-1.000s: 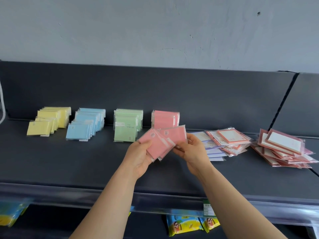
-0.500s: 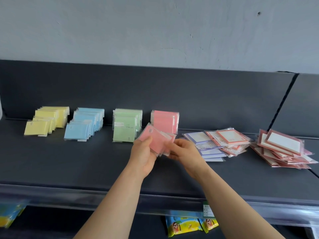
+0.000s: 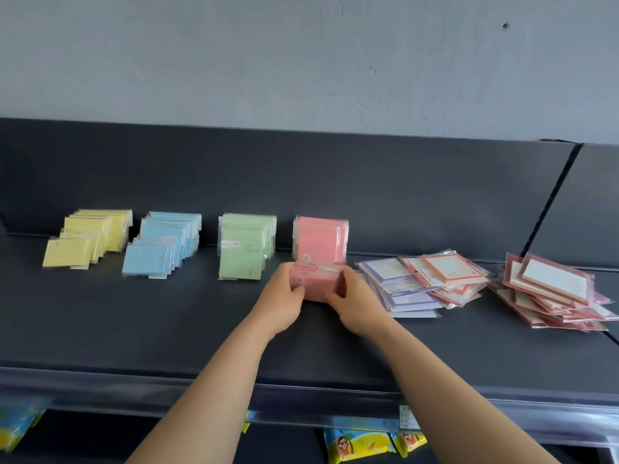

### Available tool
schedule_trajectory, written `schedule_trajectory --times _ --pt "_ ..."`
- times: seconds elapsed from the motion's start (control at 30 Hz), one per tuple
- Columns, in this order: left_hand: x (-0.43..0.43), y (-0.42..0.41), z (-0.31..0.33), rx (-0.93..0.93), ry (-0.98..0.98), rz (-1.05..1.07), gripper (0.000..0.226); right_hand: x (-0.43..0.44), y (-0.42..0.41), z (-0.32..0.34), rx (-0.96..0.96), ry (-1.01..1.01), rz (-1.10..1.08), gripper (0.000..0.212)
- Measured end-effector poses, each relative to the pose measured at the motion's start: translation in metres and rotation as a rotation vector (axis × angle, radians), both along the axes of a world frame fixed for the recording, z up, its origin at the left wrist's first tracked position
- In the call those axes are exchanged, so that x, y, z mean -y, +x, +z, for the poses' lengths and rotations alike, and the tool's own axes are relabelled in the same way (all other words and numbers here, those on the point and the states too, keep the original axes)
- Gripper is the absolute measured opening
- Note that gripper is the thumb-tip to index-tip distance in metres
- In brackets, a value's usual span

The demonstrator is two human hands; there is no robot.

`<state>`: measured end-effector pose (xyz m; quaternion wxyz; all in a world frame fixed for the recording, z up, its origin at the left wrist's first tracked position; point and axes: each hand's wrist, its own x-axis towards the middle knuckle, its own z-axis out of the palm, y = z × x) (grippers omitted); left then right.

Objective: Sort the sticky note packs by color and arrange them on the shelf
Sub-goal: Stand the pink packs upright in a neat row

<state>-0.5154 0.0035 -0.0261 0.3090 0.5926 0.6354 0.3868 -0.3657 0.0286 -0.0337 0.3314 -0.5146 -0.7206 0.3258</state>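
Both hands hold a small bundle of pink sticky note packs (image 3: 317, 283) upright on the dark shelf (image 3: 167, 323), just in front of the standing pink row (image 3: 321, 241). My left hand (image 3: 284, 296) grips the bundle's left side and my right hand (image 3: 351, 296) grips its right side. To the left stand rows of green packs (image 3: 243, 249), blue packs (image 3: 160, 249) and yellow packs (image 3: 87, 241).
A loose heap of purple and orange framed note packs (image 3: 422, 283) lies right of my hands. A pile of red framed packs (image 3: 549, 293) lies further right. Colourful snack bags (image 3: 368, 443) hang below the shelf's front rail.
The fanned pink packs were squared into one bundle and brought forward and down onto the shelf in front of the pink row. Both hands moved away from me with them.
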Motion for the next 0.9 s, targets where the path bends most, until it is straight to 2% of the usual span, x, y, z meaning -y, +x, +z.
schedule_trajectory --times 0.07,0.13,0.27,0.4,0.53,0.73,0.9 --pt "-0.004 0.000 -0.003 -0.068 -0.025 -0.016 0.048 0.000 -0.003 -0.004 -0.029 0.019 0.000 0.048" --pt "-0.007 0.002 -0.003 -0.182 -0.080 -0.019 0.044 -0.003 -0.003 -0.007 -0.004 0.045 -0.049 0.048" --pt "-0.021 0.002 -0.002 -0.399 -0.116 0.027 0.030 -0.016 -0.007 -0.009 0.142 0.028 -0.132 0.029" --pt "-0.042 -0.003 0.001 -0.384 -0.069 0.019 0.025 -0.033 -0.015 -0.003 0.213 0.010 -0.203 0.018" --pt "-0.060 -0.004 0.003 -0.407 -0.034 0.038 0.025 -0.049 -0.026 0.002 0.223 -0.010 -0.263 0.023" --pt "-0.072 -0.008 -0.006 -0.447 -0.020 0.037 0.038 -0.055 -0.032 -0.008 0.190 -0.042 -0.277 0.034" --pt "-0.074 -0.014 -0.013 -0.371 -0.015 0.006 0.042 -0.053 -0.028 -0.012 0.103 -0.017 -0.270 0.039"
